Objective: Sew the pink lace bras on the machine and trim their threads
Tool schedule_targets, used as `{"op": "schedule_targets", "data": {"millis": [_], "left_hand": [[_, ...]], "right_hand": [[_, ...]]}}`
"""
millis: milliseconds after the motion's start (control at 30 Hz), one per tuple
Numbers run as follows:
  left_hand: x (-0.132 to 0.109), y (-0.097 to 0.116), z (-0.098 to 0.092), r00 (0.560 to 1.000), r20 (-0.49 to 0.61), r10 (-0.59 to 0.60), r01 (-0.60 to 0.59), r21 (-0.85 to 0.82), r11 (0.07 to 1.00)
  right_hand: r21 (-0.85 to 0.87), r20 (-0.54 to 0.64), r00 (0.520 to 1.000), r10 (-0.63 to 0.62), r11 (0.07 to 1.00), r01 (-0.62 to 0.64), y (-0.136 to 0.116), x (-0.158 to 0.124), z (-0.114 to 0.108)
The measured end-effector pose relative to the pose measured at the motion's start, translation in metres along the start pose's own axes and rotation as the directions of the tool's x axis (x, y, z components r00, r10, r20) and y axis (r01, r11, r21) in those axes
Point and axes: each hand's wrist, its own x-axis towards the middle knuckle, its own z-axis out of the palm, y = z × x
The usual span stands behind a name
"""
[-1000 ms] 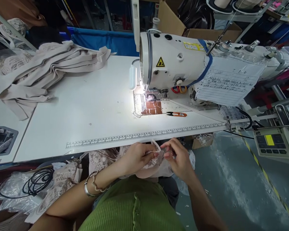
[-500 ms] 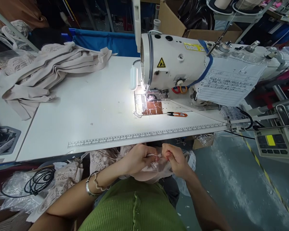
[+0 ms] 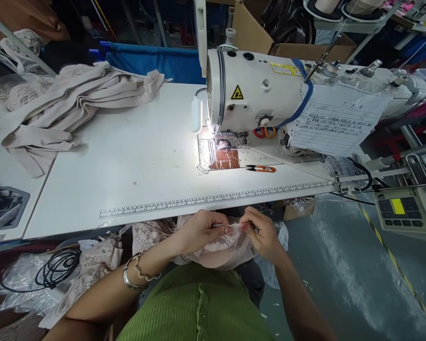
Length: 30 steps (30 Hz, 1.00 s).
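Observation:
In my lap, just below the table's front edge, lies a pale pink lace fabric piece point(image 3: 220, 258) with a sheer edge. My left hand point(image 3: 204, 232) pinches its upper edge between thumb and fingers. Close to its right, my right hand point(image 3: 261, 232) grips the same edge with thumb and forefinger, and a short stretch of edge runs between the two. More patterned lace point(image 3: 151, 234) hangs to the left of my left hand. Past the table edge stands a white sewing machine point(image 3: 255, 90), its lamp lighting the needle area.
Orange thread snips point(image 3: 261, 168) lie on the white table point(image 3: 145, 147) before the machine. A printed ruler point(image 3: 213, 200) follows the front edge. Beige fabric strips point(image 3: 81, 99) are heaped at the back left. A control panel point(image 3: 399, 208) sits at the right, and bagged cable point(image 3: 58, 267) lies lower left.
My right hand has turned and shifted slightly upward, its fingers less curled around the fabric. My left hand has moved slightly left, and the edge between them shows more.

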Motion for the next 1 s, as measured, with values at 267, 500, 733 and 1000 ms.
{"op": "schedule_targets", "data": {"millis": [267, 500, 733, 1000], "left_hand": [[-0.005, -0.017, 0.004, 0.915, -0.228, 0.332, -0.235, 0.368, 0.9], [-0.005, -0.037, 0.021, 0.431, -0.153, 0.889, -0.365, 0.872, 0.327], [-0.004, -0.019, 0.016, 0.344, -0.094, 0.934, -0.385, 0.893, 0.231], [-0.004, -0.02, 0.017, 0.336, -0.066, 0.939, -0.379, 0.904, 0.199]], "right_hand": [[-0.231, -0.108, 0.985, -0.138, 0.967, 0.11, -0.004, -0.001, -0.007], [-0.477, -0.147, 0.932, -0.331, 0.85, 0.226, -0.004, -0.007, 0.006], [-0.571, -0.049, 0.962, -0.27, 0.797, 0.195, -0.016, -0.011, 0.01], [-0.67, -0.078, 0.941, -0.329, 0.716, 0.194, -0.022, -0.008, 0.011]]}}
